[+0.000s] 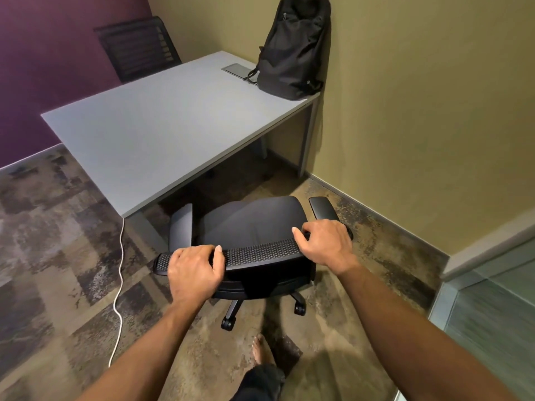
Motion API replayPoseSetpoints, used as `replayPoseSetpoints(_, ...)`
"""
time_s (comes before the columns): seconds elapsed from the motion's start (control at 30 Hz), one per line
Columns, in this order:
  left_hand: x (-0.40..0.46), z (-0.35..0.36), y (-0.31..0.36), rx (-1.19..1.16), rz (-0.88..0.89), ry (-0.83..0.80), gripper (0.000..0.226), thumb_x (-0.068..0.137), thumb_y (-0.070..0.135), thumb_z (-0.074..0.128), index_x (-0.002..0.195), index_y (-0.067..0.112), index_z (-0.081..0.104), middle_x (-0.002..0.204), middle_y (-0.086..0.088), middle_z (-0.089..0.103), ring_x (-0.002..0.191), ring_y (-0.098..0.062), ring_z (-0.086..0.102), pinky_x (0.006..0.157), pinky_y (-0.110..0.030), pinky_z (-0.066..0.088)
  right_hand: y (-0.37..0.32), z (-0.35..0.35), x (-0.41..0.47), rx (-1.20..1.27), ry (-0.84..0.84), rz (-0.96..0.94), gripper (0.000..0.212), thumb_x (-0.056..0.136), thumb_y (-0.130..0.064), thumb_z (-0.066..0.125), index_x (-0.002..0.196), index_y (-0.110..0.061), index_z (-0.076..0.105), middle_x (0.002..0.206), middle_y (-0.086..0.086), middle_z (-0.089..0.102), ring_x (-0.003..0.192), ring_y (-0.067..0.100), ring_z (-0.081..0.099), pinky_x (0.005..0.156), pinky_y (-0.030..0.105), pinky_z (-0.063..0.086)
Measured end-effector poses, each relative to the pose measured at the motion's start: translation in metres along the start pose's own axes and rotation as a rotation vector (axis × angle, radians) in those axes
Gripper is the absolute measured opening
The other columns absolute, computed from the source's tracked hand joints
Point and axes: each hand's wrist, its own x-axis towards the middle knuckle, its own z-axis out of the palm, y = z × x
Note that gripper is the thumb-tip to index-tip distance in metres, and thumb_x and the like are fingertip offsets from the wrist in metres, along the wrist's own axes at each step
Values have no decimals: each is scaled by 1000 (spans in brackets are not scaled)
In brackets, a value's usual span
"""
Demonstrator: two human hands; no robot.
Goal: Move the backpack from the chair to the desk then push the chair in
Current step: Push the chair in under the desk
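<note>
A black backpack (pixel 292 50) stands upright on the far right corner of the grey desk (pixel 162 131), leaning against the tan wall. A black office chair (pixel 254 224) on castors stands in front of the desk's near edge, its seat bare and partly out from under the desk. My left hand (pixel 194 270) grips the left end of the chair's mesh backrest top. My right hand (pixel 321 241) grips the right end of the same backrest.
A second dark chair (pixel 139 47) stands behind the desk at the purple wall. A white cable (pixel 120 273) runs down from the desk's left corner across the carpet. A glass panel (pixel 492 319) is at the right. My bare foot (pixel 260 351) is just behind the chair's base.
</note>
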Motion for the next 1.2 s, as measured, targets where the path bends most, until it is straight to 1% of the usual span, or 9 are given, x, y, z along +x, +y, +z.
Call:
replayPoseSetpoints(0.13, 25, 11, 10, -21, -32, -2, 40, 94, 38, 39, 57, 26, 51, 54, 8, 46, 54, -14, 40, 73, -37, 43, 15, 5, 30, 1, 1, -16, 54, 88, -59, 37, 55, -20, 57, 49, -6, 47, 49, 19, 43, 54, 32, 34)
replayPoseSetpoints(0.2, 39, 17, 14, -32, -46, 3, 40, 94, 39, 39, 59, 26, 53, 55, 9, 47, 57, -10, 35, 74, -37, 44, 22, 7, 47, 3, -1, -25, 55, 89, -59, 37, 55, -20, 56, 49, -6, 46, 49, 18, 42, 54, 31, 32)
replayPoseSetpoints(0.27, 54, 23, 19, -31, -60, -6, 41, 94, 40, 38, 62, 25, 59, 58, 7, 53, 59, -8, 37, 77, -38, 46, 29, 8, 63, 1, -14, -35, 55, 89, -59, 36, 55, -21, 55, 50, -6, 47, 49, 18, 43, 55, 31, 31)
replayPoseSetpoints(0.4, 83, 36, 29, -21, -74, -23, 41, 94, 41, 36, 64, 26, 60, 60, 10, 54, 60, -7, 39, 80, -37, 44, 43, 9, 94, -3, -37, -37, 53, 89, -57, 35, 58, -21, 58, 51, -5, 49, 49, 18, 44, 57, 31, 32)
replayPoseSetpoints(0.53, 109, 48, 34, -22, -78, -25, 42, 94, 42, 35, 68, 26, 64, 63, 8, 63, 61, -5, 39, 80, -36, 43, 54, 12, 124, 2, -36, -40, 54, 90, -56, 35, 62, -19, 63, 56, -2, 58, 52, 17, 46, 59, 31, 34)
replayPoseSetpoints(0.7, 135, 54, 43, -26, -92, -54, 42, 94, 43, 32, 65, 26, 59, 61, 9, 58, 62, -12, 54, 83, -36, 43, 65, 16, 154, -21, -11, -58, 55, 88, -56, 33, 60, -18, 61, 55, -1, 60, 49, 17, 38, 59, 30, 28)
replayPoseSetpoints(0.87, 161, 63, 52, -27, -111, -60, 39, 94, 42, 32, 63, 28, 52, 60, 11, 48, 64, -14, 54, 84, -37, 43, 77, 21, 187, -52, 7, -113, 56, 86, -56, 33, 59, -16, 62, 58, 3, 64, 56, 26, 58, 55, 32, 26)
replayPoseSetpoints(0.97, 175, 70, 58, -16, -130, -60, 37, 94, 41, 34, 63, 29, 49, 60, 11, 47, 62, -11, 48, 85, -37, 43, 87, 24, 207, -62, -2, -142, 56, 86, -56, 34, 62, -15, 63, 60, 3, 65, 58, 26, 60, 54, 32, 28)
replayPoseSetpoints(1.2, 203, 87, 89, 11, -189, -46, 37, 94, 42, 34, 63, 28, 48, 62, 10, 50, 65, -13, 55, 85, -38, 43, 122, 28, 256, -39, -11, -239, 51, 86, -54, 41, 61, -15, 63, 60, 3, 66, 59, 27, 60, 53, 32, 28)
